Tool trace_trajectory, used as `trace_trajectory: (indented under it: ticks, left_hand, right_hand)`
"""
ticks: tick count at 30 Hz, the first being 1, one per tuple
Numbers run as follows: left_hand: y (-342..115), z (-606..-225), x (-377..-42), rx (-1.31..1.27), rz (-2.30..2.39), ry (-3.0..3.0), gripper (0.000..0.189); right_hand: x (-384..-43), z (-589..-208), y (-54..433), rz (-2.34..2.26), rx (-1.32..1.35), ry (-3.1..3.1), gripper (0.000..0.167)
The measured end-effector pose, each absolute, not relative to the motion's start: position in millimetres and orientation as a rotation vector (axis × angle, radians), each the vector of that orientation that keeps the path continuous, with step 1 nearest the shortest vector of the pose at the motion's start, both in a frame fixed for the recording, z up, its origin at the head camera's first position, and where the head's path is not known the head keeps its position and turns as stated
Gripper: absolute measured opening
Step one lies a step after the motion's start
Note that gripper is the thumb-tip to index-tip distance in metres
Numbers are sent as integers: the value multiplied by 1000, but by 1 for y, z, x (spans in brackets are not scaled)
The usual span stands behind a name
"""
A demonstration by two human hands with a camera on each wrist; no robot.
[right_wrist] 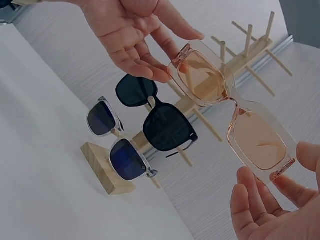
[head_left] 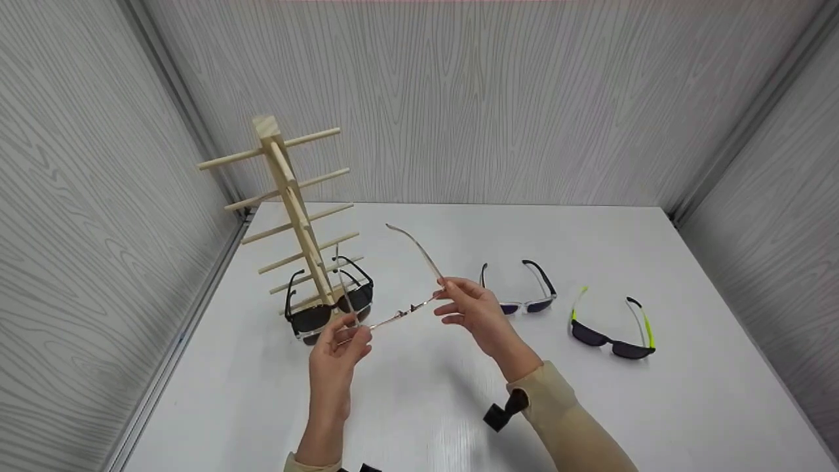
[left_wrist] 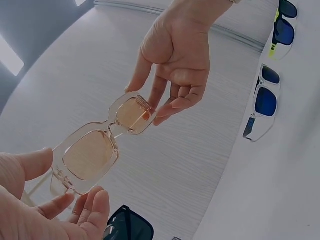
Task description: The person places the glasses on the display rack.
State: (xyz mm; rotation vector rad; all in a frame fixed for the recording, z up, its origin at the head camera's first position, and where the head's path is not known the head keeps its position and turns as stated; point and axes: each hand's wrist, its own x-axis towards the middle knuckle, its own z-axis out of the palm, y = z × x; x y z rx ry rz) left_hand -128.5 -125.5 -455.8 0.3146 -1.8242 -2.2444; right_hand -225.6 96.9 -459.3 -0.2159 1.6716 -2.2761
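Observation:
A pair of sunglasses with a clear frame and pale orange lenses (left_wrist: 89,155) is held up between both hands, temples unfolded and pointing away in the head view. My left hand (head_left: 334,364) pinches one outer corner of the frame between thumb and fingers. At the opposite corner, my right hand (head_left: 475,314) pinches the frame near the hinge. Behind the left hand stands a wooden glasses rack (head_left: 288,190). Black sunglasses (right_wrist: 170,127) hang low on it, and below them sit clear-framed sunglasses with dark blue lenses (right_wrist: 127,159).
On the white table (head_left: 419,419), right of the hands, lie clear-framed sunglasses with dark blue lenses (head_left: 539,306). Farther right are black sunglasses with yellow-green temples (head_left: 630,351). Wood-grain panels (head_left: 459,105) enclose the table at the back and both sides. The rack's upper pegs (head_left: 314,137) carry nothing.

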Motion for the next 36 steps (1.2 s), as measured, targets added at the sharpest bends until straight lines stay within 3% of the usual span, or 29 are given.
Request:
trace_trajectory:
  ticks: [16,36]
  left_hand:
    - [-134,-450,-119,341,-2121,-1753,45]
    - [-159,-438,-124,428,-1876,-1888,41]
  right_hand:
    - [-234,-446,71,-2184,-324,1714,41]
    - [-243,-426,38,-2086,-314,1786,33]
